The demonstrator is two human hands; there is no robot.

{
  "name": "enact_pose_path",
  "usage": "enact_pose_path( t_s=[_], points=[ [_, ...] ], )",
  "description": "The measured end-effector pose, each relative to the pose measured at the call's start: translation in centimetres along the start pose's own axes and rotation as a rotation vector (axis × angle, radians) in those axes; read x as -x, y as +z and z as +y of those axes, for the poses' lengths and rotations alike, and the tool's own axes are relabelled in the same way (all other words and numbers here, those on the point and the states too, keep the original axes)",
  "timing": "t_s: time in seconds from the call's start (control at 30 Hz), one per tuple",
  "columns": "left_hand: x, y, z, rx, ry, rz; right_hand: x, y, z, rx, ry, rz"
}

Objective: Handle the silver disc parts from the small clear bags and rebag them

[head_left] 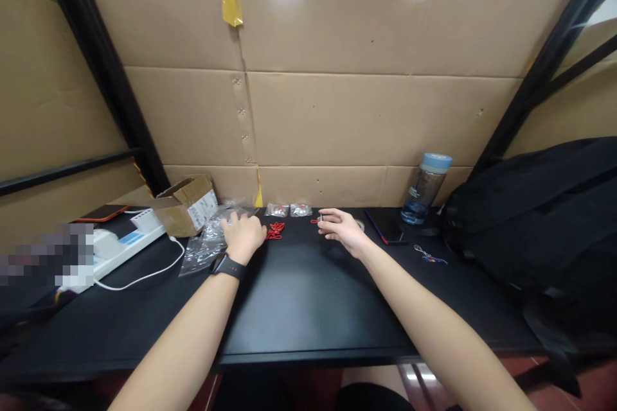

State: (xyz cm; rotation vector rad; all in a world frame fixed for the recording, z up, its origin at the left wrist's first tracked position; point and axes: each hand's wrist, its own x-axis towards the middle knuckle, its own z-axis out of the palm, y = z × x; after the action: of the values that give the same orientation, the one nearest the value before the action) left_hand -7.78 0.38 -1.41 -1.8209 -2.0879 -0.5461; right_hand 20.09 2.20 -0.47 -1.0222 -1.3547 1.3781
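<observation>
My left hand [245, 236], with a dark watch on its wrist, rests on crumpled clear plastic bags [205, 245], fingers spread. Just right of its fingers lies a small pile of red cords [275, 231]. My right hand [341, 230] is over the back middle of the black table [313, 308], its thumb and fingers closed round a small pale item with a bit of red cord [314, 221] beside the fingertips. Two small clear packets, a left one [277, 210] and a right one [301, 210], lie between the hands near the cardboard wall.
An open cardboard box [186, 205] and a white power strip [120, 250] with a cable stand left. On the right are a phone [388, 229], a water bottle [424, 189], a small charm on a chain [430, 257] and a black backpack [540, 225].
</observation>
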Motion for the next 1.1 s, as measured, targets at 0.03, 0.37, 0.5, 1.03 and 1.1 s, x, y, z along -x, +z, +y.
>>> enact_pose_path(
  t_s=[0.03, 0.37, 0.5, 1.03, 1.1],
  points=[
    [-0.2, 0.1, -0.5, -0.019, -0.025, -0.025, -0.1, -0.2, -0.1, 0.003, -0.011, 0.009],
    [-0.4, -3.9, 1.0, 0.183, -0.001, 0.289, -0.4, -3.0, -2.0, 0.066, -0.132, 0.096],
    [0.6, -3.4, 3.7, 0.369, 0.259, 0.223, -0.4, -4.3, -2.8, 0.124, -0.171, 0.155],
    [4.0, -0.7, 7.4, 0.446, 0.822, -0.399, 1.3, -6.3, -4.2, 1.004, -0.32, -0.242],
    [4.1, -0.6, 7.3, 0.398, 0.799, -0.466, 1.7, -5.8, -4.2, 1.112, -0.29, -0.327]
  ],
)
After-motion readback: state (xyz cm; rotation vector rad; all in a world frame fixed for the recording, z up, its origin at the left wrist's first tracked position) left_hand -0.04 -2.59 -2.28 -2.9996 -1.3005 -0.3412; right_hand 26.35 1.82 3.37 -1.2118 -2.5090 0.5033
